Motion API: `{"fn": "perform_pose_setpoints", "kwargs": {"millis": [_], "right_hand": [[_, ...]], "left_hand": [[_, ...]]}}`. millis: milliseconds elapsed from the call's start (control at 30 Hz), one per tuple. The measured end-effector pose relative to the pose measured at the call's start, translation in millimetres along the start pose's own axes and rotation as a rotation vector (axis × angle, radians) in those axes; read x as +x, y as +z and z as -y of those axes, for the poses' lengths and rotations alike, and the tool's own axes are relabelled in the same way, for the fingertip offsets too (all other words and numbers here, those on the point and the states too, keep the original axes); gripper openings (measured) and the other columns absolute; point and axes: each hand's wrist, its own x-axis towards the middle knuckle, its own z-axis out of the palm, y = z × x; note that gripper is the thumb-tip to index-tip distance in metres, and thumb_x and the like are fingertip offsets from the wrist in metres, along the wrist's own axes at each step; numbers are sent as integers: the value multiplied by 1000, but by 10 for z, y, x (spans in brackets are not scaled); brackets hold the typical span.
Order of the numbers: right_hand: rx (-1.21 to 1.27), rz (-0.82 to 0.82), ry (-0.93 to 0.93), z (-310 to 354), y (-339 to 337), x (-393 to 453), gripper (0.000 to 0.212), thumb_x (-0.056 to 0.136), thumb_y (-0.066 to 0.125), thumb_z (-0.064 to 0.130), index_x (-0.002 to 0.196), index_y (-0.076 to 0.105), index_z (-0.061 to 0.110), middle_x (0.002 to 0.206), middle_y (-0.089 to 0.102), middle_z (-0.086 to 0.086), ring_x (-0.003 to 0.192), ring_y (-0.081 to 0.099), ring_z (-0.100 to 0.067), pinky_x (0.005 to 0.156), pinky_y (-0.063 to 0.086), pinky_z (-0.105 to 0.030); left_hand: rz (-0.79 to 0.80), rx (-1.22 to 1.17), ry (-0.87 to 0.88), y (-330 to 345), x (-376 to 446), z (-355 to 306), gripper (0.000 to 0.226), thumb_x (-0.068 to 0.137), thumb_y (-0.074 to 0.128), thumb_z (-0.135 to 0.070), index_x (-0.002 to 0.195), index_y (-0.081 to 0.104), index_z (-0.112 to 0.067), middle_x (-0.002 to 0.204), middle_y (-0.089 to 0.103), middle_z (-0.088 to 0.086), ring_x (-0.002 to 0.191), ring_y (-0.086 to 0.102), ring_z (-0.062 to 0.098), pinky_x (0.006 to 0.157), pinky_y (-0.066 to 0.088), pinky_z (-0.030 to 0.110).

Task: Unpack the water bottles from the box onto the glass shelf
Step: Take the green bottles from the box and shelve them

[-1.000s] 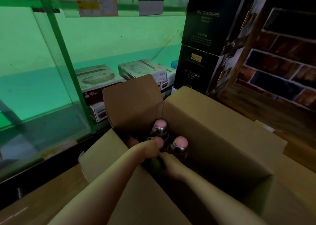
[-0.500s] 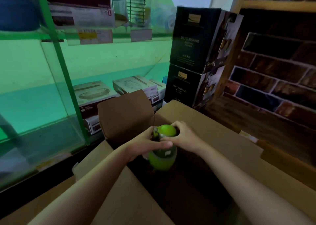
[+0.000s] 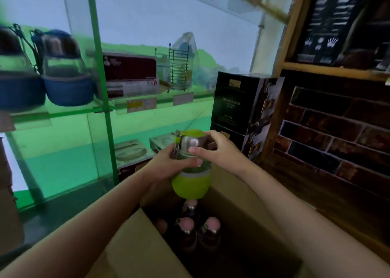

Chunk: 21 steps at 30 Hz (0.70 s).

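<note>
A green water bottle (image 3: 191, 185) with a steel neck and green lid hangs above the open cardboard box (image 3: 135, 246). My left hand (image 3: 166, 166) grips its middle from the left. My right hand (image 3: 217, 151) holds its neck and lid from the right. Down in the dark box stand pink-capped bottles (image 3: 186, 225), three of them showing. The glass shelf (image 3: 69, 113) with green posts runs across the left at mid height.
Blue pots (image 3: 67, 87), a red and white carton (image 3: 130, 77) and a wire rack (image 3: 179, 66) stand on the glass shelf. Stacked black glassware boxes (image 3: 234, 102) sit right of it, next to a dark brick wall (image 3: 329, 134). Flat cartons (image 3: 130, 151) lie lower down.
Both hands have lifted the green bottle out of the box and up above it. My view has tilted upward, bringing the shelf with the pots into sight.
</note>
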Motion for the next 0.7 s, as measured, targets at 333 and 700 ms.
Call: {"fn": "perform_pose_setpoints", "kwargs": {"millis": [333,700], "right_hand": [[33,104,-126,1050,59,187,73,74,72,50,136,41,26,122,57,4,109,58,-12,94,50,-33],[118,133,-378,2406,957,377,63,72,77,41,126,49,24,111,61,8,91,57,2,77,47,-16]], "left_hand": [[-174,-5,101,-841,-430,-980,36,76,73,-23,109,58,-27,98,71,-6,72,70,6,50,53,20],[-333,103,120,-2088,-1439,-1519,31,77,71,-20,106,61,-25,91,75,-4,75,71,12,60,58,25]]}}
